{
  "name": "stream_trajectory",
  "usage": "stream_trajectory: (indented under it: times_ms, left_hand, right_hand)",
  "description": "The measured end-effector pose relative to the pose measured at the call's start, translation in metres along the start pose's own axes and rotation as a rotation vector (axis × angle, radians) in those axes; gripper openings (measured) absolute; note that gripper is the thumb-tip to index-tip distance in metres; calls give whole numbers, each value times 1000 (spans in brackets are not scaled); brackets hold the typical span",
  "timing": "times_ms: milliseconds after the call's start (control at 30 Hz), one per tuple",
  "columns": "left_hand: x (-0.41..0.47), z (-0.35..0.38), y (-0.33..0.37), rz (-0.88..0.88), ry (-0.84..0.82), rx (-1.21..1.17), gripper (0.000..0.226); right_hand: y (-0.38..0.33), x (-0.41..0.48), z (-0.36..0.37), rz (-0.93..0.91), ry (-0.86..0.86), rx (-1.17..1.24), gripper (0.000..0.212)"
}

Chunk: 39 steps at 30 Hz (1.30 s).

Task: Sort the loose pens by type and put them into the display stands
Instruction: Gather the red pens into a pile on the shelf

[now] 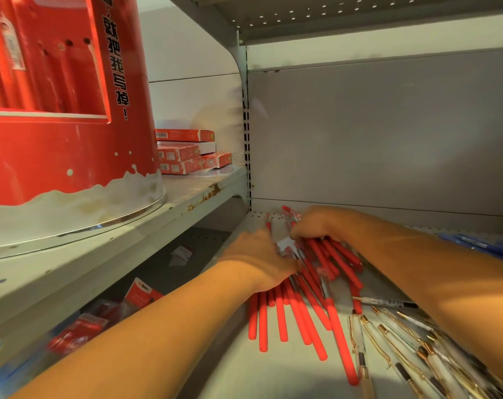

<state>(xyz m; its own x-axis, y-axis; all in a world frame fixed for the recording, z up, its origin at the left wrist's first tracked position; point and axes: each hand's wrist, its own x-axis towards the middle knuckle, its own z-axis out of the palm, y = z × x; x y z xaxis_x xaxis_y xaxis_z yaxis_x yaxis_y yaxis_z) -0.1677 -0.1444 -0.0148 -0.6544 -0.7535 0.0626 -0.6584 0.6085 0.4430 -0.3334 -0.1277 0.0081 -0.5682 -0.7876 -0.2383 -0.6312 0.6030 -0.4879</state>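
A heap of red pens (308, 312) lies on the grey shelf (244, 375) in front of me. My left hand (256, 256) rests on the heap's left side, fingers curled into the pens. My right hand (316, 223) reaches in from the right and grips a bundle of the red pens at the back. Clear pens with gold clips (403, 341) lie at the lower right, and one black-tipped pen (388, 302) sits between the groups. A large red round display stand (57, 110) holding red pens stands on the upper left shelf.
Small red boxes (187, 152) are stacked behind the stand. Blue pens (480, 244) lie at the far right behind my forearm. Red packets (83, 329) sit on the lower left shelf. The grey back panel (388, 133) closes the bay.
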Motion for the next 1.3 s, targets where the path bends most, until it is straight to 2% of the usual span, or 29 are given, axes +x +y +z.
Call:
stream_trajectory:
  times_ms: [67, 133, 233, 367, 400, 467, 500, 533, 667, 733, 767, 800, 900, 967, 1067, 1133, 1200, 1300]
  left_hand:
    - [-1, -2, -2, 13, 1, -9, 34]
    - [-1, -3, -3, 30, -7, -12, 33]
    - [-4, -5, -2, 111, -27, -106, 56]
    - [-22, -10, 7, 374, -62, -184, 86]
    - [-28, -11, 8, 424, -81, -200, 83]
    - [-36, -13, 6, 474, -155, -200, 60]
    - [-41, -14, 3, 484, -217, -187, 56]
    - [-45, -14, -1, 495, -278, -173, 61]
    - [-56, -8, -15, 485, -341, -101, 134]
    - [-64, -4, -14, 472, -299, -97, 147]
    - [-67, -1, -13, 478, -268, -104, 147]
    - [-70, 2, -11, 487, -236, -113, 144]
    - [-72, 7, -6, 479, -129, -60, 136]
    - [-71, 8, -7, 488, -55, 21, 128]
    - [-69, 5, -15, 533, -6, 45, 104]
    - [-68, 4, -20, 514, -8, 75, 101]
    - [-68, 6, -23, 463, -13, 123, 105]
    - [-70, 9, -23, 423, -9, 145, 105]
  right_hand:
    - [5, -4, -9, 5, 34, 18, 8]
    - [8, -10, -19, -7, 100, 38, 7]
    - [8, -25, -30, -32, 127, 205, 9]
    - [4, -52, -21, -57, 69, 463, 9]
    - [4, -59, -14, -48, 23, 524, 10]
    - [6, -68, 0, -22, -45, 624, 14]
    - [7, -71, 7, -14, -60, 666, 17]
    - [9, -72, 13, -9, -63, 702, 19]
    - [12, -73, 27, 20, -11, 744, 14]
    - [8, -76, 31, 12, -16, 774, 9]
    - [6, -79, 33, -4, -16, 817, 7]
    - [3, -81, 36, -24, 0, 871, 14]
    - [0, -87, 40, -76, 94, 1009, 57]
    - [-1, -92, 41, -98, 82, 1027, 64]
    - [-3, -96, 40, -120, 16, 953, 38]
    - [-1, -98, 39, -123, -20, 817, 19]
    - [-1, -100, 39, -114, -27, 710, 13]
    - [-2, -104, 35, -130, -85, 712, 17]
